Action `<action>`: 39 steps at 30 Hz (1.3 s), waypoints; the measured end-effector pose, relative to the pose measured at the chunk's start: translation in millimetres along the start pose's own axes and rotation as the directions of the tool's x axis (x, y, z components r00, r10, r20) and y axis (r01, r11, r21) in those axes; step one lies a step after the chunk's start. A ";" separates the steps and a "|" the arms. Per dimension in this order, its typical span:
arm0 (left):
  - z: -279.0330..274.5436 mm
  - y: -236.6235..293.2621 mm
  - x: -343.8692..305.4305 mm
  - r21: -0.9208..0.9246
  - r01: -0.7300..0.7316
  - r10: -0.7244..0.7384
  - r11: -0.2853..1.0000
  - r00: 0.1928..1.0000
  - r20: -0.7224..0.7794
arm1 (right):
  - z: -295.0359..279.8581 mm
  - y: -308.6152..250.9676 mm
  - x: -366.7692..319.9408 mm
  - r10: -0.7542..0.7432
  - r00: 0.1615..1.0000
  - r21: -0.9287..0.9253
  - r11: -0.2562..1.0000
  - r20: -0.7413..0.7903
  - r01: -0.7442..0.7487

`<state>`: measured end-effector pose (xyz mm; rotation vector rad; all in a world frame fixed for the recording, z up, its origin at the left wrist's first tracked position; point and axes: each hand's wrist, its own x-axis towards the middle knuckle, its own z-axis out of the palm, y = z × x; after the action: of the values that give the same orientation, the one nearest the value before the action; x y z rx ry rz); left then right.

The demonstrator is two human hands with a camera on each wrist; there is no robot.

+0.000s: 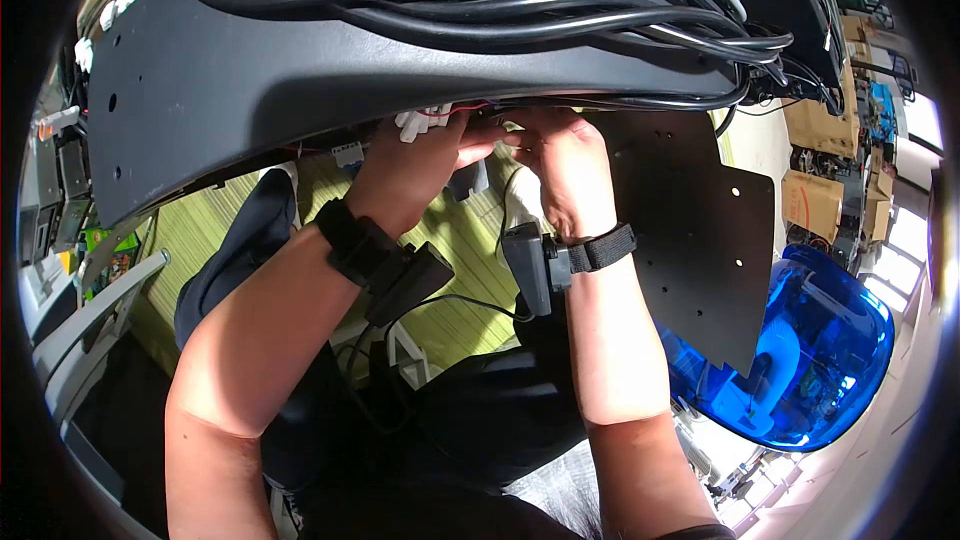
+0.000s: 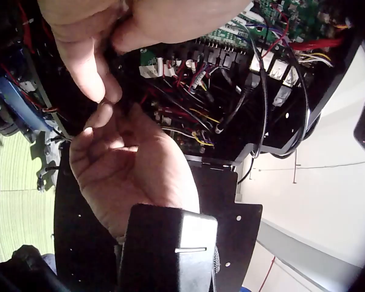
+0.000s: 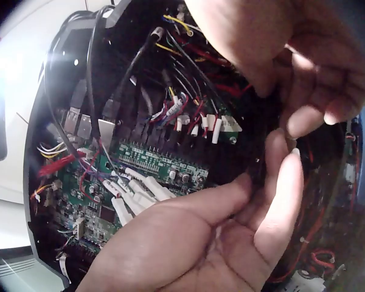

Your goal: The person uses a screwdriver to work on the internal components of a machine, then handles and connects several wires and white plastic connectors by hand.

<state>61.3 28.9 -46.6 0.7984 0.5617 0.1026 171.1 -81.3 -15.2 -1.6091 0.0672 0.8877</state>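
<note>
Both hands reach in under the edge of a black panel (image 1: 330, 75), fingertips meeting close together. My left hand (image 3: 188, 249) comes in past a green circuit board (image 3: 164, 159), its index and middle fingers stretched toward the other hand, its thumb apart from them. My right hand (image 2: 137, 167) faces it, with bent fingers whose tips come right up to the left fingertips. I cannot tell whether something small is between the fingertips. White connectors (image 3: 137, 191) on thin wires lie beside the left hand. In the head view, the panel's edge hides the left fingers.
Thick black cables (image 1: 450, 15) run along the panel's top. Cables plug into the board's edge amid red and yellow wires (image 2: 198, 121). A black perforated plate (image 1: 680, 240) hangs at the right, near a blue translucent shell (image 1: 840, 340). Cardboard boxes (image 1: 810, 205) stand behind.
</note>
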 end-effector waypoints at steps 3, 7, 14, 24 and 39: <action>6.5 4.9 -2.3 0.012 0.011 -0.011 1.000 0.999 -0.040 | -0.2 -0.4 0.0 0.000 1.000 -0.014 1.000 0.004 0.000; -16.5 -22.5 9.3 0.751 -0.231 0.222 0.619 0.968 0.114 | -0.5 0.6 0.0 -0.007 1.000 -0.022 1.000 -0.005 0.007; -9.2 -5.7 -0.4 0.879 -0.212 0.176 0.428 0.973 0.149 | 1.1 0.9 -1.2 0.000 1.000 -0.038 0.999 0.003 0.001; -8.1 4.9 -5.2 0.797 -0.307 0.223 0.521 0.950 0.220 | 2.4 0.4 -0.9 0.009 1.000 -0.037 0.999 -0.002 -0.009; -8.7 -1.9 2.9 0.848 -0.182 0.134 0.498 0.982 0.132 | 2.7 1.4 0.4 0.026 1.000 -0.034 0.999 0.007 -0.026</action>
<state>59.1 34.1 -54.1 1.8546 0.4712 -0.0450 169.3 -79.2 -16.5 -1.6401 0.0684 0.9190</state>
